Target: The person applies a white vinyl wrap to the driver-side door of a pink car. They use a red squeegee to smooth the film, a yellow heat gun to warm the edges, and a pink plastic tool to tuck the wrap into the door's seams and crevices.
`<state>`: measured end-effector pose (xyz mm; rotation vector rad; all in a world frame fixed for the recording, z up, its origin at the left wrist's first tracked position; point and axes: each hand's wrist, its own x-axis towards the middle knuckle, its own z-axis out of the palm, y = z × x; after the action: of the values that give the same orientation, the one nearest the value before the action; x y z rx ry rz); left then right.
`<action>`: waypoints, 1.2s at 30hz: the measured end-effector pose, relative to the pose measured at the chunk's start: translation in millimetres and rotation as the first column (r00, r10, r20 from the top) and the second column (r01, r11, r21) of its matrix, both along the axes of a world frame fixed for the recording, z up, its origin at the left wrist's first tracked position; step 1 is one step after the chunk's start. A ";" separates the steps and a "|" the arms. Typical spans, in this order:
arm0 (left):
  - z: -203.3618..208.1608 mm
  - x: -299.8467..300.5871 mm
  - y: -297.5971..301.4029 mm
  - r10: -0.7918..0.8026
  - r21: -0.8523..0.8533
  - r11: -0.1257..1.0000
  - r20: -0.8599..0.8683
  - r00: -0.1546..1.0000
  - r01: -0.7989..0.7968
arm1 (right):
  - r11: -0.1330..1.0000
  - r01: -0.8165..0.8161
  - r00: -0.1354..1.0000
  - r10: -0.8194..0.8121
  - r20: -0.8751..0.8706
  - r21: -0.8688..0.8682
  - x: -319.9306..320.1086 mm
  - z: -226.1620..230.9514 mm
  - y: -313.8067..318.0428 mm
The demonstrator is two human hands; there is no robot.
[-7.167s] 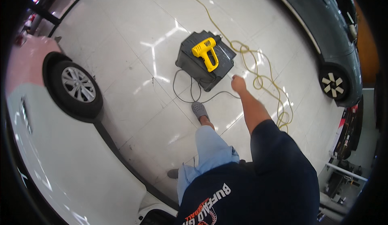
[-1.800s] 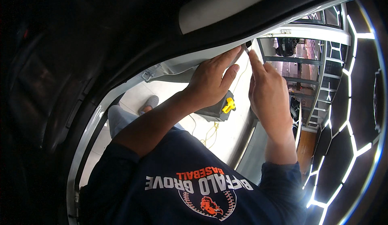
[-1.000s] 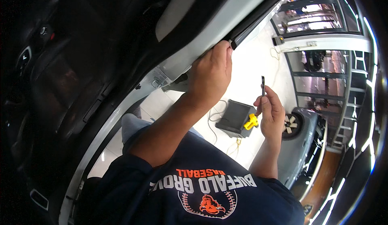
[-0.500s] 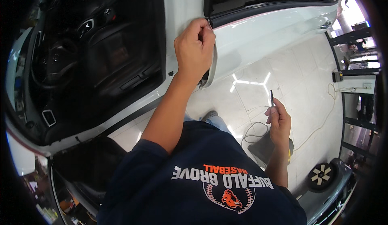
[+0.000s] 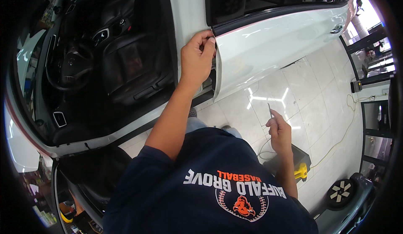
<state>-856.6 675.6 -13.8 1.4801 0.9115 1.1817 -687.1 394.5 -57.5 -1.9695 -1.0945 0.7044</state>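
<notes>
Working at the front upper corner of a white rear car door (image 5: pixel 268 53), a person in a navy T-shirt (image 5: pixel 163 192) leans in with the left hand (image 5: pixel 197 57) while the right holds a tool clear of the panel. The left grip is curled against the door's front edge, just below the long black window trim (image 5: pixel 277 13); whether it pinches that edge or only rests there cannot be told, since the fingertips are partly hidden. The right hand (image 5: pixel 280 133) is closed on a thin grey tool (image 5: pixel 270 110) with a slightly bent tip, raised over the pale tiled floor (image 5: pixel 235 112) and well apart from the car. The job appears to be under way: the door stands slightly ajar with its front edge exposed, the black trim lies along the window base, and the tool touches nothing but the hand. How much of the edge is finished and how much remains cannot be made out. Near the right forearm, a yellow pistol-shaped heat gun (image 5: pixel 300 172) sits on a dark boxy case (image 5: pixel 301 153), partly hidden by the arm.
</notes>
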 end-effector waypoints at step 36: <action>14.4 -12.6 8.0 -0.114 -0.176 0.977 0.045 0.992 0.120 | 0.994 0.036 0.994 -0.025 0.108 -0.099 -23.1 -23.3 10.4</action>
<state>-869.2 683.6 0.5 1.3459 0.8710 1.0097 -710.2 404.9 -80.8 -2.1267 -1.1080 0.6561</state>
